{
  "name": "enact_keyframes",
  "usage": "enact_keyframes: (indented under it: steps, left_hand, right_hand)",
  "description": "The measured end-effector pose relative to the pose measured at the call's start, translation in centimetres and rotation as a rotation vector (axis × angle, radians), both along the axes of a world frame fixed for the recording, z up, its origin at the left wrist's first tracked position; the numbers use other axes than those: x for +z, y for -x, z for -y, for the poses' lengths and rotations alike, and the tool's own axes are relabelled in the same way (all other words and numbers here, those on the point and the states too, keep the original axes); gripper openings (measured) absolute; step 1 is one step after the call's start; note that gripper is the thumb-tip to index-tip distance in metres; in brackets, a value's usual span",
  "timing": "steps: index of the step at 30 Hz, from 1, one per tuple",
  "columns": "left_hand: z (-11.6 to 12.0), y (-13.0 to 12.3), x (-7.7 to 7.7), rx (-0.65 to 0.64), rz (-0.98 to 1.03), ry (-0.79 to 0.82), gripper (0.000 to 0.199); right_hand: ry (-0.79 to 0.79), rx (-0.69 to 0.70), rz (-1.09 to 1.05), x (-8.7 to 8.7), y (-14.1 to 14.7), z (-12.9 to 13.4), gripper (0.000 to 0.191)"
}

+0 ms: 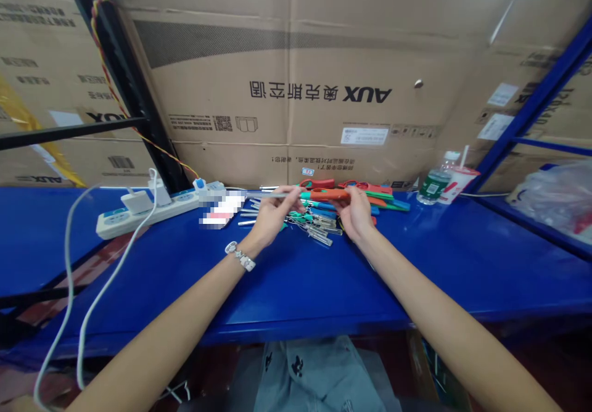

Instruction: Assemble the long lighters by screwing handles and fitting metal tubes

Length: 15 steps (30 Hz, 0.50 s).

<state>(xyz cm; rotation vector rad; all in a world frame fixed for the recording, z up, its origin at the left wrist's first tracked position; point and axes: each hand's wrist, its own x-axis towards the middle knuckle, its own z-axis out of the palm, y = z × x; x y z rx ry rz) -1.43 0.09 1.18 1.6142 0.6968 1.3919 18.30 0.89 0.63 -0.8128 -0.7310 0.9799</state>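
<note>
Both hands hold one long-necked lighter (326, 195) level above the table, with an orange handle, a teal collar and a thin metal tube. My left hand (272, 214) is closed on the tube near the collar. The fingers of my right hand (357, 214) grip the far end of the orange handle. Beneath and behind them lies a pile of similar lighters (370, 187) with red, green and blue handles. Several slim tools with clear handles (319, 234) lie just below the hands, partly covered by other pieces.
A white power strip (108, 224) with plugs and cables is at the left of the blue table (296, 288). Beside the pile lies a blurred-out flat object (224, 210). At right stand a water bottle (432, 184) and a cup with a straw (457, 185). Cardboard (208, 91) backs the table.
</note>
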Motion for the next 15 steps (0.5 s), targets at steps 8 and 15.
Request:
enact_keyframes:
  steps: [8,15]
  left_hand:
    - [-0.8,0.7,0.7,0.197,0.117,0.065,0.042]
    - [0.7,-0.6,0.8,0.086,0.032,0.119,0.05]
  right_hand:
    - [0.13,0.457,0.657,1.5,1.1,3.4,0.035]
    - [-0.01,0.763,0.665,1.4,4.6,5.2,0.043]
